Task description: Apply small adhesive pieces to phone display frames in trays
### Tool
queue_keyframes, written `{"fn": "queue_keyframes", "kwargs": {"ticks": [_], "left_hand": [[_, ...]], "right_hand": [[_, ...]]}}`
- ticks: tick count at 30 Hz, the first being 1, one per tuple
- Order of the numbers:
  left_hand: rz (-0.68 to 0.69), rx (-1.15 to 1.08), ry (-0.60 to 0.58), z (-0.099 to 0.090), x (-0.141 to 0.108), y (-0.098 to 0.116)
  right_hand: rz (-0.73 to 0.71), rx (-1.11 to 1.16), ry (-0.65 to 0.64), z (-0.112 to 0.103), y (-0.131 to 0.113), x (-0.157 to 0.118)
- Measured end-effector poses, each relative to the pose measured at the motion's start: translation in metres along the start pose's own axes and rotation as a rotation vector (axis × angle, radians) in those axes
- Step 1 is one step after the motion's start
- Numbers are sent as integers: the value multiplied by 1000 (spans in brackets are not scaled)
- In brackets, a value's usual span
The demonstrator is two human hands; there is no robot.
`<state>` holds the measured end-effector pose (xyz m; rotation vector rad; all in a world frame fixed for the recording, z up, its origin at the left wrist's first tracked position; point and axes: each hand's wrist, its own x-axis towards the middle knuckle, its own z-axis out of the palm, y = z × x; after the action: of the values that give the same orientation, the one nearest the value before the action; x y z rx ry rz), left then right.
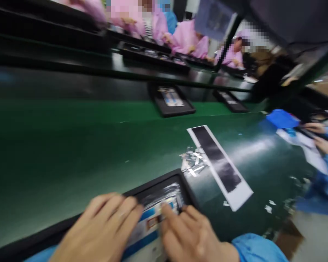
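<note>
A black tray (pixel 190 194) lies at the bottom centre, holding a flat electronic device (pixel 142 238) with blue strips and silvery parts. My left hand (pixel 98 229) rests over the left part of the device, its fingers side by side and gently bent, the tips partly hidden. On the device's upper right part, my right hand (pixel 190 233) presses with its index finger, the other fingers curled; whether it pinches something small is hidden. Beyond the tray, small white and clear scraps (pixel 192 163) lie in a pile beside a white sheet with a black strip (pixel 218 160).
Two more black trays with devices, one (pixel 172 102) nearer and one (pixel 231 101) farther right, sit along the back of the green table (pixel 84 145). At right, another person's hands (pixel 321 136) hold something near a blue item (pixel 282 118). People in pink work behind the rail.
</note>
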<state>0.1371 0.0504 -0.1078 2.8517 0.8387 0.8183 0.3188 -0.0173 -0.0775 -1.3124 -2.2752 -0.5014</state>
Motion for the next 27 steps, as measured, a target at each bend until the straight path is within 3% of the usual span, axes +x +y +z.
{"fn": "queue_keyframes", "kwargs": {"ticks": [1,3,5,13,23,27], "left_hand": [[-53,51,8,-13,5,5],[-32,110,-173,-29,18,14],[-103,142,-233,-37,31,20],[-219,-104,-203,-45,41,18],[-355,-297,-554,-54,70,-2],[-340,-324,-617,-54,76,-6]], "right_hand": [[-19,43,-5,-5,3,2],[-85,80,-45,-10,11,3],[-134,93,-90,-10,15,2],[-205,56,-149,-12,16,0],[-185,23,-215,-19,15,8],[-221,17,-196,-17,16,7]]}}
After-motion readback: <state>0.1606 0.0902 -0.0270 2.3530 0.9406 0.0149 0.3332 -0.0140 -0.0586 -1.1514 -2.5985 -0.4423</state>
